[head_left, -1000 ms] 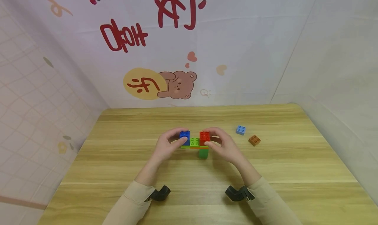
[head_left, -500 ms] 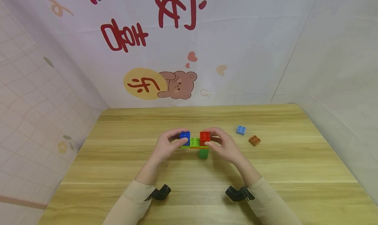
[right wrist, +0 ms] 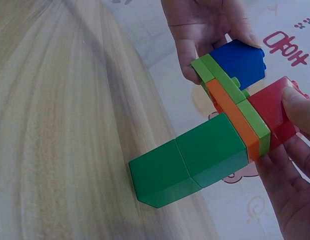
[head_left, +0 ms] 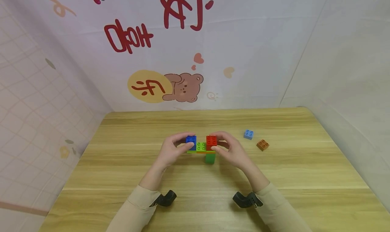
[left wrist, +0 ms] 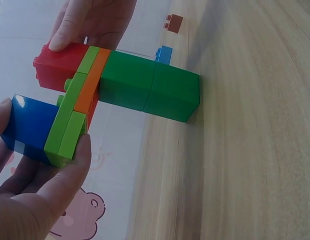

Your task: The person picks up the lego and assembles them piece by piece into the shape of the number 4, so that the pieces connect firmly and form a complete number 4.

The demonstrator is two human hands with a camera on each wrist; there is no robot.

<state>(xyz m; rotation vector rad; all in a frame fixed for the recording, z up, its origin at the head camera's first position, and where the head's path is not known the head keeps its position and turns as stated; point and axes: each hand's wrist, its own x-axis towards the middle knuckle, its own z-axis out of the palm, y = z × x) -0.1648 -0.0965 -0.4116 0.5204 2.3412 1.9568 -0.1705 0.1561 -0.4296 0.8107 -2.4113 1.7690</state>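
Note:
A small tower of toy building blocks stands on the table. Two dark green blocks (right wrist: pixel 211 150) stacked at its base carry an orange plate (right wrist: pixel 235 117), topped by light green plates (head_left: pixel 201 146) that jut out to the left. On the overhanging end sits a blue block (left wrist: pixel 30 125); my left hand (head_left: pixel 170 151) grips it, with a digit against the light green underside. Above the dark green column, a red block (head_left: pixel 211 140) is pinched between thumb and fingers of my right hand (head_left: pixel 234 151). Between the blue and red blocks, bare light green studs show.
Right of the tower, a light blue block (head_left: pixel 248 134) and a brown block (head_left: pixel 262 145) lie loose on the wooden table (head_left: pixel 195 198). A printed white cloth (head_left: pixel 256 49) hangs behind it. Black mounts (head_left: pixel 166 198) protrude from both wrists.

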